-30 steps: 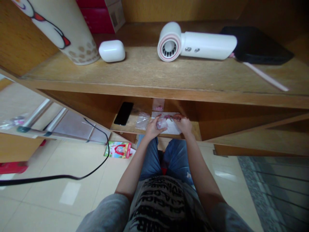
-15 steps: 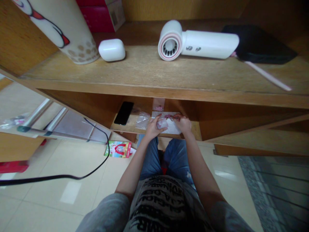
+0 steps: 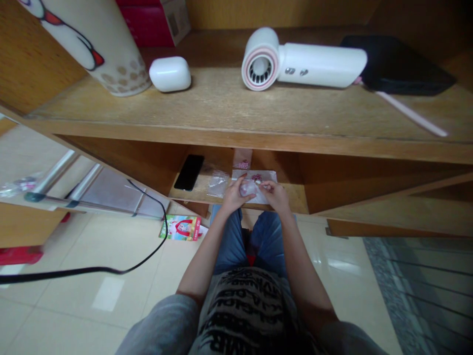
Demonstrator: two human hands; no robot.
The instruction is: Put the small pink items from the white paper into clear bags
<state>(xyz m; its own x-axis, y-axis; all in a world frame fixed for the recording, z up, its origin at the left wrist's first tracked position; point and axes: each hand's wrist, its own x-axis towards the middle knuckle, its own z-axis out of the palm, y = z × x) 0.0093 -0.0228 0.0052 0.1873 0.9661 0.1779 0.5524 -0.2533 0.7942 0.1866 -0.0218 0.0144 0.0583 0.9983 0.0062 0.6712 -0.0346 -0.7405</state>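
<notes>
This looks like a room in a home: a plain wooden shelf unit's front edge (image 3: 236, 135) carries a hair dryer (image 3: 310, 61), an earbud case (image 3: 170, 74) and a cartoon-printed tumbler (image 3: 99, 49), a phone (image 3: 189, 172) lies on the lower shelf, and glossy floor tiles (image 3: 74, 251) spread below.
</notes>
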